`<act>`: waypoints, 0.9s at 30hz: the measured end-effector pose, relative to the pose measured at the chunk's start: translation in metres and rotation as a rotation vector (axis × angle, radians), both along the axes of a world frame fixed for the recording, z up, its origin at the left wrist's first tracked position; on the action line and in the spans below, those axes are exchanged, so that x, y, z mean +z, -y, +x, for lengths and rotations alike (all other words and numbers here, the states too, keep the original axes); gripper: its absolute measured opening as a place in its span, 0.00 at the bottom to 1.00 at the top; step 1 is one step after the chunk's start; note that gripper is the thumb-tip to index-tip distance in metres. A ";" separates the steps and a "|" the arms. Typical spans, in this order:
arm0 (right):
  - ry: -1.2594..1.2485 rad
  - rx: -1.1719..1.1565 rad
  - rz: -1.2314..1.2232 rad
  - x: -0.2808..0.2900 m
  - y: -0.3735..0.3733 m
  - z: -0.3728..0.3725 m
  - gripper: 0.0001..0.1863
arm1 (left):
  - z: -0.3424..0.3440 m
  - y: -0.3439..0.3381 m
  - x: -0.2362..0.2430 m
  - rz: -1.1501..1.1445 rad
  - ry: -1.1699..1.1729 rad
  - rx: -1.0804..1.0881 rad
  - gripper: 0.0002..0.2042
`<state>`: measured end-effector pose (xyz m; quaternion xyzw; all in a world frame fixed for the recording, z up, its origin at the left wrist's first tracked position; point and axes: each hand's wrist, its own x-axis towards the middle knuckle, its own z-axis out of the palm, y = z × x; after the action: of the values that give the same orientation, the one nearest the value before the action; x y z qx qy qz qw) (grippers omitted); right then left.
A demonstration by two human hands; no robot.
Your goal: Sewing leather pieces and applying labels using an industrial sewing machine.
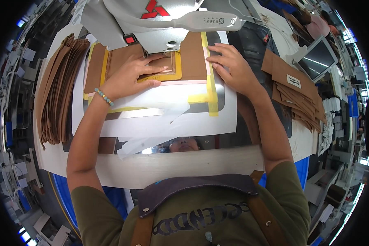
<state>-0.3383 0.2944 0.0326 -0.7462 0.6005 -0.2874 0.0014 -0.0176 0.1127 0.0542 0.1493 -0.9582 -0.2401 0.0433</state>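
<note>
My left hand (136, 78) lies palm down with fingers spread on a brown, fabric-like panel (192, 61) and a yellow-bordered clear template (178, 74) on it. Its fingertips reach under the head of a white sewing machine (123, 14); the needle area is mostly hidden. At the panel's right edge, my right hand (230, 67) rests with fingers extended, the tips at yellow tape (212, 88). It grips nothing. Beneath the panel is a white sheet (160, 125) with taped edges. A translucent plastic strip (151, 133) lies across its near side.
A thick stack of brown pieces (61, 90) stands at the left. More brown pieces (293, 90), one with a white label, are piled at the right by a dark screen (317, 58). A white lamp arm (209, 20) crosses above my hands. Another person (315, 26) sits far right.
</note>
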 end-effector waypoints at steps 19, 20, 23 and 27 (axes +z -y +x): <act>0.072 0.102 0.072 0.038 -0.040 0.017 0.15 | 0.027 0.013 -0.008 -0.068 -0.139 0.239 0.18; 0.098 0.156 0.075 0.044 -0.054 0.022 0.14 | 0.040 0.017 -0.007 -0.077 -0.172 0.194 0.18; 0.253 0.150 0.312 0.060 -0.111 0.031 0.12 | 0.086 0.032 -0.003 -0.157 -0.241 0.236 0.17; 0.504 0.231 0.806 0.075 -0.183 0.031 0.13 | 0.147 0.056 -0.003 -0.170 -0.211 0.471 0.18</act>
<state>-0.3070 0.4771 0.1074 -0.6552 0.5582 -0.2017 0.4674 0.1291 0.0569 0.0509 0.3381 -0.9040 -0.1563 0.2101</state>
